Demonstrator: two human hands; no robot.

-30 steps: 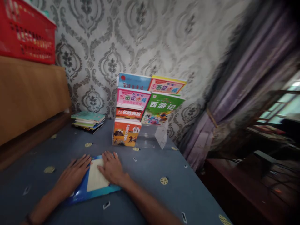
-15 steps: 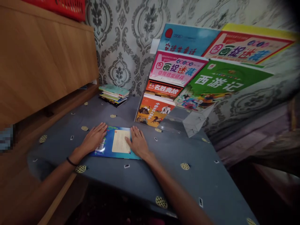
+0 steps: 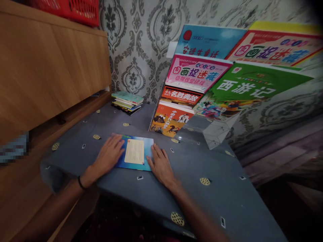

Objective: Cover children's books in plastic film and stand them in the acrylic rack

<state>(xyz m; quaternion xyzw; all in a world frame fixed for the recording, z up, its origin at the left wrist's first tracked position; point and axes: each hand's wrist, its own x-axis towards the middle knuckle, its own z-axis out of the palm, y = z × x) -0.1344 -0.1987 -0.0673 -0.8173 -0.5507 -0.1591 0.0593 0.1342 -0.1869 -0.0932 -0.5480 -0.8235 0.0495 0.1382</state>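
Observation:
A closed blue book (image 3: pixel 148 153) with a cream text panel lies flat on the cloth-covered table. My left hand (image 3: pixel 110 153), a dark band at its wrist, rests on the book's left part with fingers stretched out, hiding that side. At the right edge of the book, my right hand (image 3: pixel 162 164) lies flat with its fingers extended and its thumb close to the edge. Neither hand grips anything.
Behind the blue book, a small stack of books (image 3: pixel 128 101) sits near the wall. A clear display rack (image 3: pixel 219 132) holds several upright books, including a green book (image 3: pixel 252 80). A wooden cabinet (image 3: pixel 63 67) stands at the left, with a red basket (image 3: pixel 83 11) on top.
My right hand has slid rightward off the cream panel to the book's right edge. My left hand has moved slightly inward and now covers the barcode. The camera view has shifted a little.

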